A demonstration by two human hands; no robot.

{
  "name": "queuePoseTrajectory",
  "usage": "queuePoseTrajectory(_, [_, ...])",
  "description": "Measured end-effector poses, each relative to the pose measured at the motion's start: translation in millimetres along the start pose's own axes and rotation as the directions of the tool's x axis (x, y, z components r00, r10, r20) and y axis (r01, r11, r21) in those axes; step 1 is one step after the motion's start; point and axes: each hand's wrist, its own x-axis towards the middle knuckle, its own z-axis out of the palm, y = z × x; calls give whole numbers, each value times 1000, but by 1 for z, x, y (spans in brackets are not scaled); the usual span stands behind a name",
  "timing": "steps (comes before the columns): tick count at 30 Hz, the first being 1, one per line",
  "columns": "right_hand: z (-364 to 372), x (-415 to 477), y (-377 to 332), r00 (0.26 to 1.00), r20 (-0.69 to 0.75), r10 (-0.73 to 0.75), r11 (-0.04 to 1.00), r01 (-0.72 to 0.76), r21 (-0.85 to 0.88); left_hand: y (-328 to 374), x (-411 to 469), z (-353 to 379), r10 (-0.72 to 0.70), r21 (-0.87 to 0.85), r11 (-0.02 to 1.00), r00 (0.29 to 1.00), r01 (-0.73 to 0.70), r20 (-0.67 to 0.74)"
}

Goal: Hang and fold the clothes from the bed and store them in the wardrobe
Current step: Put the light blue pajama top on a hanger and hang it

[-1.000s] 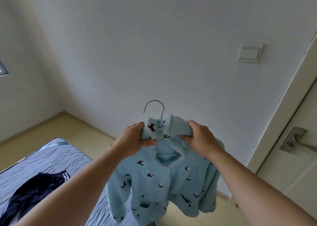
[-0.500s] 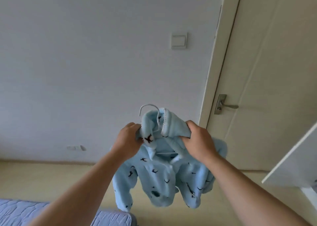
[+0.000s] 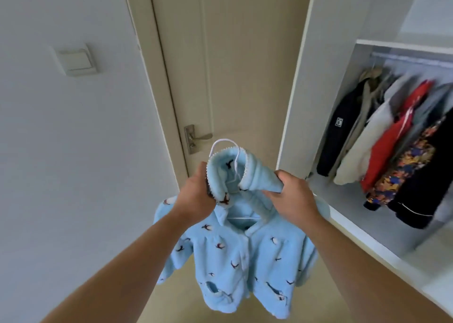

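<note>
Pale blue fleece jacket with small dark bird print (image 3: 245, 261) hangs in mid-air in front of the lower part of the cream panelled door (image 3: 232, 65), on a thin white wire hanger (image 3: 221, 144). The hanger hook stands up out of the collar, just right of the door's silver lever handle (image 3: 198, 137).

Left grip (image 3: 196, 200): fingers curled round the left side of the collar, pinching fleece. Right grip (image 3: 294, 200): clenched on the rolled blue fabric at the right side of the collar. Jacket front closed, sleeves hanging loose, hem free.

Right of the door: open white wardrobe (image 3: 318, 77), side panel just beside the door frame. Under its metal rail (image 3: 411, 59) hangs a row of garments: dark navy coat (image 3: 338, 136) nearest the door, then a white fleecy one (image 3: 360, 151), a red one (image 3: 392, 141), and a black one with an orange-and-blue pattern (image 3: 402, 173). All blurred.

Left of the door: white rectangular wall switch (image 3: 78, 61) on the pale wall.
</note>
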Motion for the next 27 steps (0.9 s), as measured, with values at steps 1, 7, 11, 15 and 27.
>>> queuePoseTrajectory(1, [-9,3,13,1000,-25,19,1000,-20,-9,10,13,14,17,-26,1000,999,-16,37])
queuePoseTrajectory(7, [-58,39,88,979,-88,182,972,-193,-134,60,94,100,104,-11,994,961,-104,256])
queuePoseTrajectory(11, [-90,67,136,961,-117,250,943,-269,-197,96,143,159,206,7,975,909,-224,362])
queuePoseTrajectory(15, [-119,87,179,918,-223,327,907,-371,-198,133,187,213,293,-43,951,847,-306,443])
queuePoseTrajectory(27, [-155,156,269,650,-499,573,673,-721,-166,204,332,362,539,-284,837,618,-467,572])
